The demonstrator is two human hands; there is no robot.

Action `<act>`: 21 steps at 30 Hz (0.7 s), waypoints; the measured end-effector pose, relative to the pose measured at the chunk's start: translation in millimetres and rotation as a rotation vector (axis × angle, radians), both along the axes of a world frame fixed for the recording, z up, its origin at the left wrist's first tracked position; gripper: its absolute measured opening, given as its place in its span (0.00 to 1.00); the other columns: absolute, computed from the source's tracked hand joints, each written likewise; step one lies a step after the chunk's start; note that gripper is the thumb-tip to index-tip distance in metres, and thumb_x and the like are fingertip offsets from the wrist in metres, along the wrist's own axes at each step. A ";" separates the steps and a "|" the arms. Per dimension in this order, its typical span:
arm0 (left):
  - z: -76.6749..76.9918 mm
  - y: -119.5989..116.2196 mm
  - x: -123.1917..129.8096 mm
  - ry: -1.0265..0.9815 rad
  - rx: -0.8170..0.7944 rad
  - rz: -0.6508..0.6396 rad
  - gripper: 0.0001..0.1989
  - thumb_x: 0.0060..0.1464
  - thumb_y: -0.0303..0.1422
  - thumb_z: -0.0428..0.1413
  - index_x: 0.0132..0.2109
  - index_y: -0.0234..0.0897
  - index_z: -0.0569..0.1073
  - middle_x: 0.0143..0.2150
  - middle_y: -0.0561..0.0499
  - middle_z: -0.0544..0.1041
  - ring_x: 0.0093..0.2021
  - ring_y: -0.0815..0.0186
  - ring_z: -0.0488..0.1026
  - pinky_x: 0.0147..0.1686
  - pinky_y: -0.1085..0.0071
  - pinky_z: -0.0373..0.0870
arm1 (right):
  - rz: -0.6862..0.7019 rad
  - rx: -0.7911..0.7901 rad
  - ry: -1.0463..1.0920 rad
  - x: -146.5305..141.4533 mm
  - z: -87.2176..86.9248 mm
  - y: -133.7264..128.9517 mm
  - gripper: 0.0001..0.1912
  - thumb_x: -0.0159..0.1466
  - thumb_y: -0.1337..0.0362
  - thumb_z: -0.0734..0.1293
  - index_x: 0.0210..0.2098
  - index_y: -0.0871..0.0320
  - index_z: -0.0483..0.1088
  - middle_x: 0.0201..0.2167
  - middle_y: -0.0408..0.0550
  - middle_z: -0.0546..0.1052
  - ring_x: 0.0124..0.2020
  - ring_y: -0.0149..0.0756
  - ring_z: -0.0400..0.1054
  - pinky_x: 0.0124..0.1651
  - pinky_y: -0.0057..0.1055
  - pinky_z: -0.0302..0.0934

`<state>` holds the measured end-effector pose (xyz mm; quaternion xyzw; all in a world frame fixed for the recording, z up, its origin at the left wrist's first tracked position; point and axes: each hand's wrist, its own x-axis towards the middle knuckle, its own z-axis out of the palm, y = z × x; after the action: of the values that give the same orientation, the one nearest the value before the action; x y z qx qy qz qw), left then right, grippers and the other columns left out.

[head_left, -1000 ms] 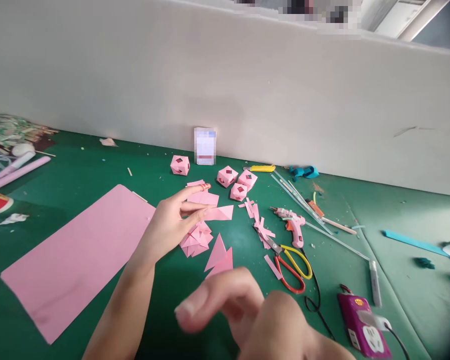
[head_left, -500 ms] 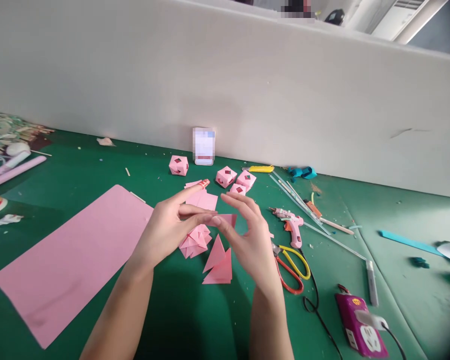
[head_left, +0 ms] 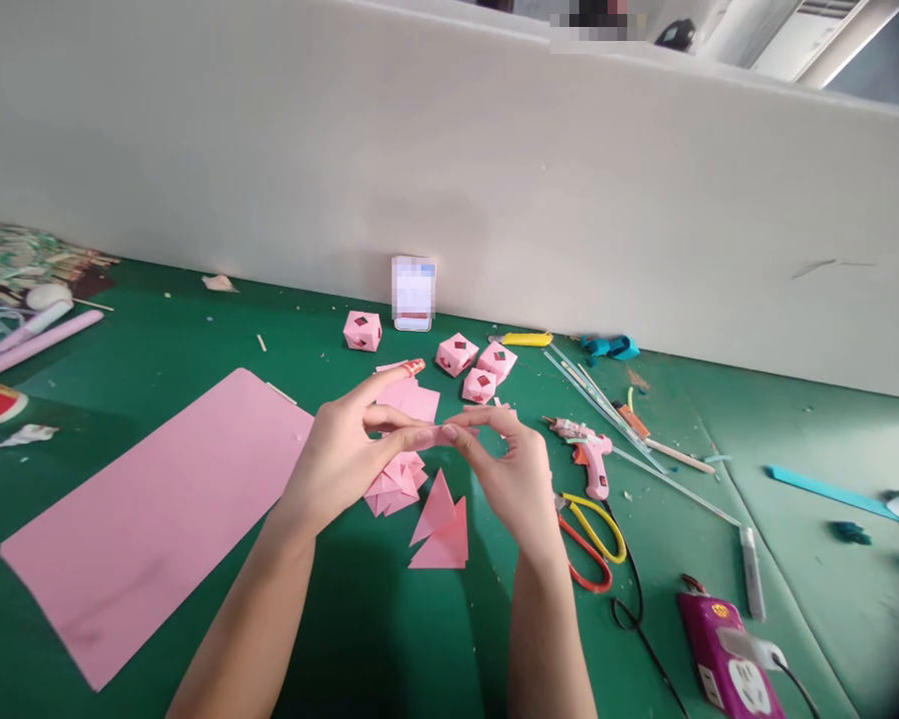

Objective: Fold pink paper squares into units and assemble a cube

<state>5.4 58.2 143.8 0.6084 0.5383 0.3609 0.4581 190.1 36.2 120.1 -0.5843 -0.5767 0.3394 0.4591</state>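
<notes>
Between them, my left hand and my right hand pinch a small piece of pink paper, thumbs on the near side. Much of the piece is hidden by the fingers. Beneath the hands lie a pile of folded pink paper pieces and two pink paper triangles that overlap. Pink paper squares are partly covered by my left hand. Farther back sit several pink folded paper boxes with diamond-shaped holes.
A large pink sheet lies left. To the right are a hot glue gun, scissors, glue sticks, a yellow cutter and a purple power strip. A phone leans on the white wall.
My right hand's raised fingers have come down and closed on the paper's right end, beside my left fingertips. The whole view has shifted slightly.
</notes>
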 end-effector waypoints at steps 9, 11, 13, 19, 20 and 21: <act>2.4 -0.3 1.3 -0.046 0.074 0.067 0.33 0.55 0.45 0.66 0.65 0.43 0.69 0.41 0.47 0.86 0.44 0.53 0.85 0.41 0.63 0.82 | -0.006 -0.024 0.108 0.3 1.2 -1.2 0.07 0.66 0.58 0.70 0.34 0.53 0.78 0.33 0.44 0.82 0.37 0.40 0.76 0.44 0.37 0.69; 5.0 0.0 0.2 -0.062 0.066 0.086 0.33 0.55 0.44 0.66 0.64 0.41 0.69 0.40 0.46 0.86 0.42 0.54 0.85 0.38 0.64 0.82 | 0.025 -0.046 0.171 -1.2 -0.7 -1.7 0.08 0.66 0.57 0.70 0.34 0.53 0.78 0.33 0.45 0.82 0.38 0.40 0.76 0.44 0.37 0.69; 5.7 1.2 -2.3 -0.067 0.064 0.097 0.32 0.54 0.43 0.66 0.63 0.40 0.70 0.38 0.47 0.86 0.40 0.55 0.85 0.38 0.64 0.82 | 0.052 -0.053 0.191 -3.6 -2.9 -1.9 0.08 0.66 0.56 0.70 0.37 0.53 0.78 0.35 0.45 0.82 0.39 0.40 0.76 0.46 0.38 0.69; -2.0 6.8 -10.7 -0.084 0.051 0.038 0.33 0.56 0.42 0.65 0.66 0.43 0.66 0.46 0.45 0.84 0.43 0.57 0.84 0.42 0.64 0.83 | 0.020 -0.009 0.149 -9.6 -7.1 -1.2 0.09 0.67 0.58 0.69 0.45 0.50 0.78 0.43 0.46 0.82 0.42 0.39 0.75 0.50 0.38 0.69; -3.4 7.1 -11.3 -0.090 0.045 0.017 0.35 0.56 0.42 0.65 0.67 0.44 0.65 0.49 0.44 0.83 0.44 0.57 0.83 0.41 0.64 0.83 | 0.007 -0.004 0.194 -10.2 -7.0 -1.2 0.08 0.67 0.57 0.69 0.44 0.50 0.78 0.43 0.46 0.82 0.42 0.38 0.75 0.48 0.37 0.69; -4.5 7.1 -11.6 -0.096 0.039 -0.007 0.37 0.55 0.42 0.66 0.68 0.45 0.63 0.53 0.43 0.82 0.44 0.57 0.83 0.40 0.65 0.83 | -0.009 -0.002 0.252 -10.8 -6.7 -1.3 0.09 0.67 0.57 0.70 0.44 0.51 0.78 0.43 0.47 0.82 0.41 0.38 0.75 0.46 0.37 0.70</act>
<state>-6.2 65.3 139.2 0.6012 0.5065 0.3984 0.4725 179.3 34.9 113.4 -0.5402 -0.5112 0.4087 0.5289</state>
